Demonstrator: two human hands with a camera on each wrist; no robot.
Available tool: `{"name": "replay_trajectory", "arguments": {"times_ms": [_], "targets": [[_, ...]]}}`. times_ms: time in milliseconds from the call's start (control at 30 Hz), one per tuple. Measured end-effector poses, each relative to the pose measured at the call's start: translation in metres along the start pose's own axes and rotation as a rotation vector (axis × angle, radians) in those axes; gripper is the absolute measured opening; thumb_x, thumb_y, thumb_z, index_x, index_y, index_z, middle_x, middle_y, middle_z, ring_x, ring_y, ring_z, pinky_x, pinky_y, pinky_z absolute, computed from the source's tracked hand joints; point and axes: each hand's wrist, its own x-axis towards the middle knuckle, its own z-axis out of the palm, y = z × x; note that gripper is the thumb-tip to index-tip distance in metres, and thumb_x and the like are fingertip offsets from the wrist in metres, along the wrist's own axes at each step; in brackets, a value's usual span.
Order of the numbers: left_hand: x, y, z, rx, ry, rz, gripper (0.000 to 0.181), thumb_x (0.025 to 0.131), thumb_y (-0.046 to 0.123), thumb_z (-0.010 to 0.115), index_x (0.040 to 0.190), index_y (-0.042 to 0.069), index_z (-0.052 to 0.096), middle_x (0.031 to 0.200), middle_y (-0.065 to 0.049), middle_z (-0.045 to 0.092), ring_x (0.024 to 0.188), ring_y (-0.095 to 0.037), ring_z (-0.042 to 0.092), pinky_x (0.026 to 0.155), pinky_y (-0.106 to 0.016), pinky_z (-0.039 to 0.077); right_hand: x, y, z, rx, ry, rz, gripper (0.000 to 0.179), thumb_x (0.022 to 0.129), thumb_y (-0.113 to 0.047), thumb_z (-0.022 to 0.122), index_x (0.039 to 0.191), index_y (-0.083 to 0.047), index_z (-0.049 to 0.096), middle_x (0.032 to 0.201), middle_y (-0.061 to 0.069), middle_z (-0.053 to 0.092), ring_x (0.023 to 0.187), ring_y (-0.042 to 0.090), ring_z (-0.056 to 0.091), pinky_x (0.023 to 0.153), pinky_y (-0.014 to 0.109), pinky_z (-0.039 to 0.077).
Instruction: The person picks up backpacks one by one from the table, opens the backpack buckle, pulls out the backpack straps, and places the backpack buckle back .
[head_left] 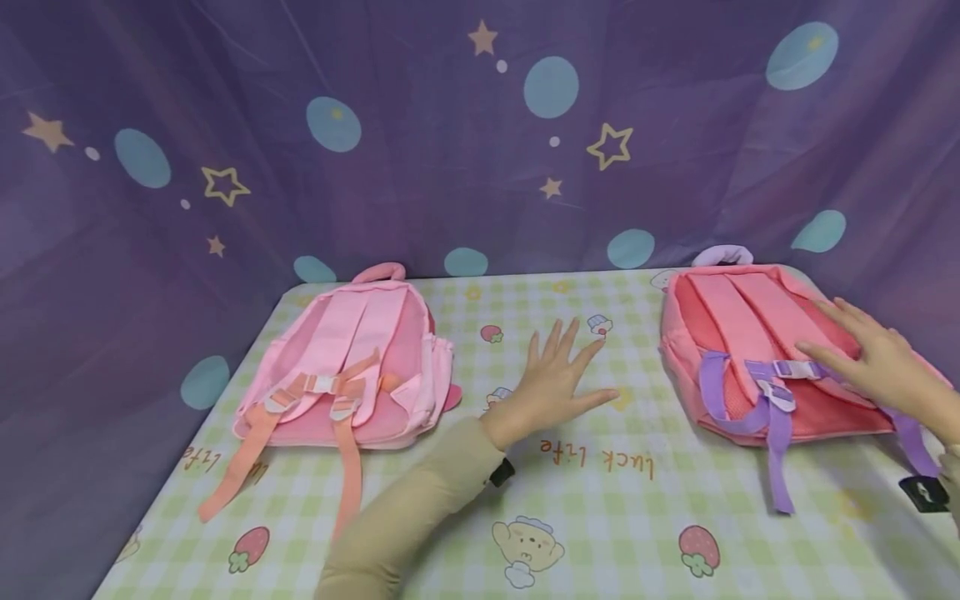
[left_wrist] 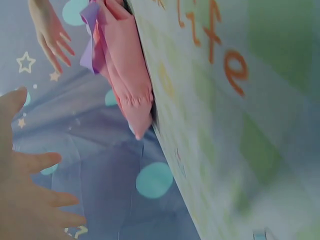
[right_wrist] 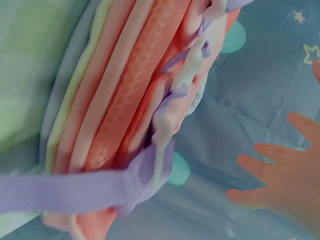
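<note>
Coral backpack lies beneath the right hand, right of the left hand; both spread wide, empty. Gripping its body, not purple straps, seems safer.

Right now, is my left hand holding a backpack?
No, your left hand is over the tablecloth, fingers spread and gripping nothing.

A left backpack and a right backpack lie well apart on a bench, top handles toward the curtain that runs behind and to the left, loose strap ends toward the front. A person's left hand hovers above the bench between the two; the right hand hovers over the right backpack, apart from it.
</note>
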Motion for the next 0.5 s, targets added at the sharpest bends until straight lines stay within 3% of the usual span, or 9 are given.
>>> {"name": "replay_trajectory", "arguments": {"times_ms": [200, 333, 500], "targets": [[0.011, 0.017, 0.009, -0.010, 0.035, 0.042, 0.064, 0.084, 0.057, 0.043, 0.137, 0.023, 0.031, 0.147, -0.011, 0.012, 0.134, -0.028, 0.003, 0.104, -0.051, 0.006, -0.003, 0.018, -0.007, -0.022, -0.011, 0.080, 0.072, 0.087, -0.037, 0.050, 0.139, -0.002, 0.015, 0.135, 0.038, 0.010, 0.114, 0.061, 0.014, 0.087, 0.070, 0.009], [0.018, 0.028, 0.015, -0.018, 0.043, 0.071, 0.060, 0.085, 0.054, 0.044, 0.135, 0.022, 0.035, 0.145, -0.011, 0.017, 0.134, -0.026, 0.008, 0.104, -0.048, 0.012, -0.004, 0.031, -0.009, 0.006, 0.005, 0.143, 0.072, 0.087, -0.038, 0.049, 0.138, 0.000, 0.016, 0.134, 0.039, 0.012, 0.118, 0.059, 0.010, 0.088, 0.069, 0.009], [0.026, 0.041, 0.022, -0.060, 0.043, 0.090, 0.056, 0.087, 0.051, 0.042, 0.134, 0.020, 0.037, 0.143, -0.010, 0.023, 0.132, -0.025, 0.016, 0.104, -0.043, 0.018, -0.004, 0.051, -0.009, 0.073, 0.035, 0.156, 0.067, 0.087, -0.035, 0.050, 0.136, 0.002, 0.023, 0.131, 0.039, 0.019, 0.118, 0.058, 0.012, 0.091, 0.067, 0.009]]}}
